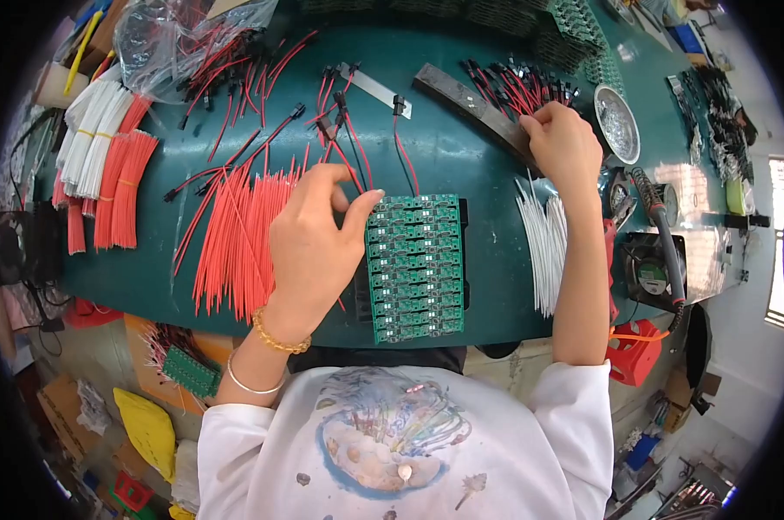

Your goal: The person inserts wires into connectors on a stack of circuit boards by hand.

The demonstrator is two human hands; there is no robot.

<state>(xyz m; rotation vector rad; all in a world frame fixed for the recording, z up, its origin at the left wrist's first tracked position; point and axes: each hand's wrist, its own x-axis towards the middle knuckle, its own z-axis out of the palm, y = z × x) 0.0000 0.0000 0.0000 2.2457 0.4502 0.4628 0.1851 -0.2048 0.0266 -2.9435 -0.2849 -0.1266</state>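
Observation:
My left hand [318,238] is curled beside the upper left corner of a green circuit board panel [416,270], its thumb tip at the edge. Red-and-black leads with black plugs [398,106] run to the panel's top edge. Some pass by the left fingertips; whether these grip a lead or the board is hidden. My right hand [567,146] reaches to the far right, fingers pinched at the near side of a pile of red-and-black connector leads [517,85]. A dark metal bar [470,113] lies just left of that hand.
Loose red wires [240,243] spread left of the panel; white wires [543,251] lie right. Bundled white and red wires [97,143] sit far left. A round metal dish [617,126], a soldering iron [650,195] and a small fan [654,269] stand at the right.

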